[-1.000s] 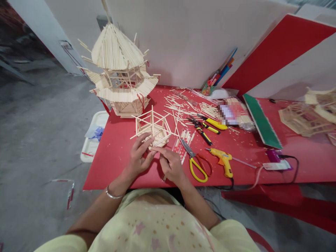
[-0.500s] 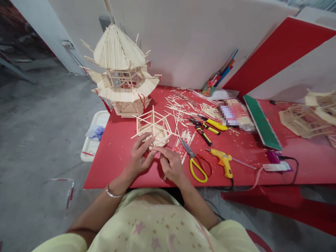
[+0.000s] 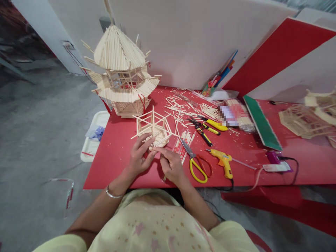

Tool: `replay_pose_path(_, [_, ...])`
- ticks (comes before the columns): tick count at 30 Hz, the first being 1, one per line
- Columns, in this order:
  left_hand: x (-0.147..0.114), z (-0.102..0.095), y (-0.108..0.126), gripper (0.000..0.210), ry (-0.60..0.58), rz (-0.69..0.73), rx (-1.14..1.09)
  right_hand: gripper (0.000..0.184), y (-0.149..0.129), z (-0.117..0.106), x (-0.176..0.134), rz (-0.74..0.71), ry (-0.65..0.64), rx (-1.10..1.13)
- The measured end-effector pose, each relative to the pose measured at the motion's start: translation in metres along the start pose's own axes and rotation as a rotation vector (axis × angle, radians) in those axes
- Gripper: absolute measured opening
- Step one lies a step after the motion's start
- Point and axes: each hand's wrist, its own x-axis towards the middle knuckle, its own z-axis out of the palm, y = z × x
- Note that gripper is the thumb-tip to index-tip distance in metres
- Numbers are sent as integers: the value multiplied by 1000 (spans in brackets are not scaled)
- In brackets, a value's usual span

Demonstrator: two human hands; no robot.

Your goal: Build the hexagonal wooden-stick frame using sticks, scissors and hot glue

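Observation:
A small six-sided frame of wooden sticks [image 3: 153, 127] sits on the red table [image 3: 115, 154] in front of me. My left hand [image 3: 138, 157] touches the frame's near edge with fingertips bent on it. My right hand [image 3: 171, 165] pinches a thin stick at that same near corner, and another stick pokes out below its palm. A tall finished stick pagoda [image 3: 122, 71] stands behind the frame at the table's left rear.
Yellow-handled scissors [image 3: 195, 162], a yellow glue gun [image 3: 223, 161] with its cord, pliers [image 3: 203, 131] and loose sticks [image 3: 181, 108] lie to the right. A green board [image 3: 261, 122] and another stick model [image 3: 306, 120] sit further right. A white tray [image 3: 91, 140] is on the floor.

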Motion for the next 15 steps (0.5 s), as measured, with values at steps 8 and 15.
replay_pose_path(8, [1,0,0,46,-3,-4,-3,52,-1,0,-1,1,-2,-8])
replay_pose_path(15, [1,0,0,46,-1,10,-12,52,-1,0,-1,13,-3,-26])
